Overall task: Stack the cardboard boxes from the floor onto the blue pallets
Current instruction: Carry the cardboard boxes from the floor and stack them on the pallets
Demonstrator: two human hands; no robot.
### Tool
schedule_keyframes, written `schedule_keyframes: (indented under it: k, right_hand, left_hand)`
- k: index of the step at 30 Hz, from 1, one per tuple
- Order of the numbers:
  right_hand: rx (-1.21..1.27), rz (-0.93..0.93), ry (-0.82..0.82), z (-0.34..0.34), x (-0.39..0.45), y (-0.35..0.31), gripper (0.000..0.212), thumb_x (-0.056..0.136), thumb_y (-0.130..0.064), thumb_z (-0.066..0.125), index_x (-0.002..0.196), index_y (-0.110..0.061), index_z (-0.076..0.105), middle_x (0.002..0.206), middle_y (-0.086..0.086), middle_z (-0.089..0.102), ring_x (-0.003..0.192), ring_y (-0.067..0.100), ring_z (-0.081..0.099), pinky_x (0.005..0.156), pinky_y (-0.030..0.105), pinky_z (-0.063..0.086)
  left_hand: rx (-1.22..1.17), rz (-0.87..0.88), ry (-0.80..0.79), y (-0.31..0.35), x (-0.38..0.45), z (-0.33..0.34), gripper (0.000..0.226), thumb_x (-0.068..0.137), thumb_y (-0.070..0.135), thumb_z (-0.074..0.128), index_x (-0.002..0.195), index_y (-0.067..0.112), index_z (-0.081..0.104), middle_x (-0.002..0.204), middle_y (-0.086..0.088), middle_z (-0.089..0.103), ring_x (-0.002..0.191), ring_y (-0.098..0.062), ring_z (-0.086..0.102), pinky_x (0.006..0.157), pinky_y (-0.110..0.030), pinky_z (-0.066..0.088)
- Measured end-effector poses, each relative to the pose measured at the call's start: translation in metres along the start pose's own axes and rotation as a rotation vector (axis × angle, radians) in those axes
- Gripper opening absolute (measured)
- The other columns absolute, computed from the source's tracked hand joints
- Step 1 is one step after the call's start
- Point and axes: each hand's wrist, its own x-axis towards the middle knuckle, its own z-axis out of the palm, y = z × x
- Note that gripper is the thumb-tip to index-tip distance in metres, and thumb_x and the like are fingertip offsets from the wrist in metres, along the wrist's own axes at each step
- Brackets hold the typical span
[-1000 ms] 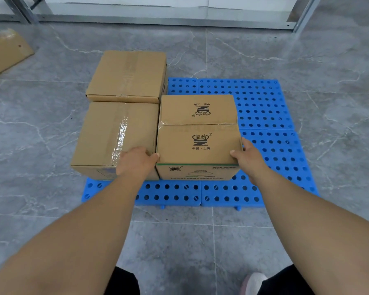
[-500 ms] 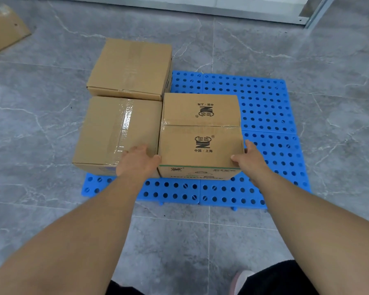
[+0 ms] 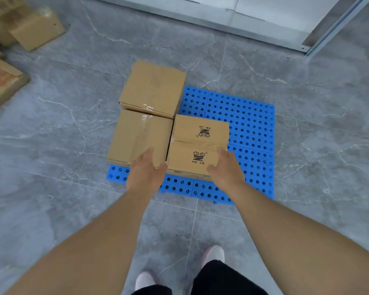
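Printed box (image 3: 197,153) – tan, black logo, taped seam – on blue pallet (image 3: 250,124); both hands' fingers released, grasping nothing.

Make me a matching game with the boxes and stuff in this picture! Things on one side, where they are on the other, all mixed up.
Things:
1. printed box
2. blue pallets
3. loose boxes
4. shoes

Places:
A. on the grey floor, far left
B. bottom of the picture, below the arms
C. under three boxes
D. right beside the taped plain box, on the pallet

Pairs: 1-D, 2-C, 3-A, 4-B
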Motion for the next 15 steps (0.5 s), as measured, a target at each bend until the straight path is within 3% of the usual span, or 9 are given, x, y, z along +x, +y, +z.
schedule_keyframes:
  k: [6,10,15]
  right_hand:
    - [-0.092,-0.030,-0.051,-0.063,-0.065,-0.034,0.052,0.094,-0.028,0.046,0.142,-0.015,0.030,0.139,0.007,0.035,0.118,0.022,0.046,0.076,0.030,0.039]
    - [-0.140,-0.072,-0.115,-0.100,-0.103,-0.067,0.053,0.097,-0.038,0.039,0.144,-0.015,0.029,0.146,0.006,0.031,0.127,0.024,0.040,0.089,0.036,0.040]
    - [-0.168,-0.184,-0.130,-0.130,-0.140,-0.112,0.053,0.097,-0.044,0.034,0.140,-0.013,0.036,0.142,0.010,0.037,0.126,0.028,0.040,0.097,0.041,0.037]
  left_hand:
    - [0.020,-0.082,0.014,0.023,-0.069,-0.072,0.071,0.090,0.039,0.048,0.148,0.032,0.008,0.137,-0.006,0.043,0.121,-0.024,0.043,0.078,-0.037,0.045]
    - [-0.010,-0.113,0.039,0.038,-0.117,-0.120,0.070,0.089,0.042,0.048,0.147,0.033,0.009,0.129,-0.008,0.049,0.117,-0.028,0.049,0.092,-0.048,0.047]
    - [-0.029,-0.152,0.102,0.047,-0.162,-0.160,0.073,0.091,0.047,0.046,0.149,0.027,0.008,0.143,-0.010,0.039,0.131,-0.028,0.036,0.106,-0.046,0.035]
